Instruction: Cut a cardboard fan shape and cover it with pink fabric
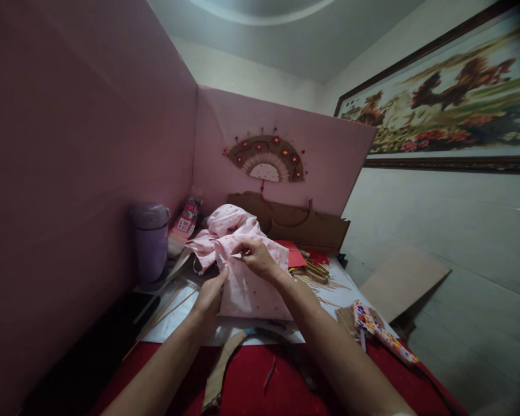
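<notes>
A pink wall [91, 144] encloses the left and back; a painting [450, 92] hangs at right; below lies a red table [281, 381]. At the middle of the table, on a white sheet [177, 323], lies a pink dotted cloth [247, 292], bunched up at its far end. Cardboard [312, 228] leans behind it; a fan [266, 157] is pinned above; a purple cup [151, 242] stands well to the left. The left hand [208, 300] pinches the cloth's near-left edge; the right hand [260, 259] pinches a fold just above; sticks [314, 271] lie near on the right.
</notes>
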Action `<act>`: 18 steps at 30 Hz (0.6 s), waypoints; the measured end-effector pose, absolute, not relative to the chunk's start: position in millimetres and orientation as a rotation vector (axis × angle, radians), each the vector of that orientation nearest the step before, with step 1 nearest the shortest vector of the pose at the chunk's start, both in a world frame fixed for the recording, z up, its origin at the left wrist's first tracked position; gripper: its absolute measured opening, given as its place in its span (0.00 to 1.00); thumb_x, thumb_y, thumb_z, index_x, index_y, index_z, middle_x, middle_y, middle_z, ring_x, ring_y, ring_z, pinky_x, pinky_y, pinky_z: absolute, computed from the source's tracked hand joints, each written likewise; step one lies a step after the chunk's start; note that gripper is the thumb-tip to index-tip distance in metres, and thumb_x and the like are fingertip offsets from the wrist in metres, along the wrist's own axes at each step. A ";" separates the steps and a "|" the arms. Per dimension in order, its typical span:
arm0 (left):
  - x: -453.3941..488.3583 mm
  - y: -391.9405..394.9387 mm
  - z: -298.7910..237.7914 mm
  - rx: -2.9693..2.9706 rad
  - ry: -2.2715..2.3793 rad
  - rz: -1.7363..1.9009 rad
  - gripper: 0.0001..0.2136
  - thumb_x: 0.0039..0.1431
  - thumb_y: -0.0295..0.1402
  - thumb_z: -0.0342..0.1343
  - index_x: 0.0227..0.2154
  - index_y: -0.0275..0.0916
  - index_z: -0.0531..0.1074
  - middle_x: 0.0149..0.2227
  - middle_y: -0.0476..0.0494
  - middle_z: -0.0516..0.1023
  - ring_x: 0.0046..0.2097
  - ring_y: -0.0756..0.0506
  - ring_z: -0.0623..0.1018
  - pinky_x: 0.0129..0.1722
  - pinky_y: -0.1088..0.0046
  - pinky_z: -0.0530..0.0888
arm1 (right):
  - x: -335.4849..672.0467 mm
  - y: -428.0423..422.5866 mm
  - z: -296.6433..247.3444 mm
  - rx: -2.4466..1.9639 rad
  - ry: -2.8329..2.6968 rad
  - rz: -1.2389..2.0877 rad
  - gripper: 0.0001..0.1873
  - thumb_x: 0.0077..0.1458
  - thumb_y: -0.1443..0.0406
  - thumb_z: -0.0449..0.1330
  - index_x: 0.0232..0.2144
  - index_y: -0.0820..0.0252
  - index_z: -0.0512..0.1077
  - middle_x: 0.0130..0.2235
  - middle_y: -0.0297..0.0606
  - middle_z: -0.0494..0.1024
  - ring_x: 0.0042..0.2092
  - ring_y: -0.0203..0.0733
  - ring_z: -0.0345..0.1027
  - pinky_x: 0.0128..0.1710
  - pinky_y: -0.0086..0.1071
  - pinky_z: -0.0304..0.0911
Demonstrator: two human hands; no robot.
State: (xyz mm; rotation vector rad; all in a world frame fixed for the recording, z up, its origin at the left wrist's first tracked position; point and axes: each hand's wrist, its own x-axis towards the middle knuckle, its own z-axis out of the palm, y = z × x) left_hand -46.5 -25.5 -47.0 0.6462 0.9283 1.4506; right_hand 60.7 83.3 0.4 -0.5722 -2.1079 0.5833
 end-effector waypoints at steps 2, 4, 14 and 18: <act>-46.9 -26.6 -49.7 0.727 0.933 1.424 0.18 0.37 0.37 0.66 0.30 0.30 0.76 0.23 0.40 0.79 0.25 0.43 0.77 0.26 0.69 0.71 | 59.5 84.4 -0.8 -0.565 -2.104 0.580 0.12 0.40 0.78 0.55 0.24 0.63 0.74 0.25 0.32 0.74 0.28 0.33 0.63 0.30 0.26 0.57; -47.6 -27.3 -52.1 0.795 0.958 1.402 0.18 0.31 0.32 0.68 0.29 0.30 0.76 0.22 0.42 0.78 0.24 0.43 0.76 0.25 0.69 0.71 | 58.0 85.6 -2.0 -0.563 -2.101 0.572 0.10 0.40 0.78 0.55 0.24 0.63 0.74 0.25 0.32 0.73 0.28 0.33 0.63 0.29 0.26 0.57; -46.5 -26.0 -54.4 0.814 1.115 1.340 0.15 0.23 0.22 0.64 0.24 0.30 0.76 0.21 0.42 0.78 0.21 0.45 0.74 0.23 0.71 0.68 | 53.5 76.7 2.6 -0.756 -2.210 0.309 0.03 0.45 0.71 0.59 0.26 0.61 0.72 0.26 0.32 0.74 0.28 0.35 0.64 0.28 0.27 0.55; -46.0 -25.5 -57.9 0.838 1.124 1.319 0.14 0.24 0.19 0.60 0.22 0.30 0.76 0.20 0.42 0.78 0.21 0.45 0.73 0.22 0.72 0.66 | 57.6 68.2 10.0 -0.959 -2.282 -0.208 0.06 0.50 0.67 0.58 0.32 0.60 0.73 0.35 0.42 0.77 0.36 0.44 0.68 0.34 0.32 0.57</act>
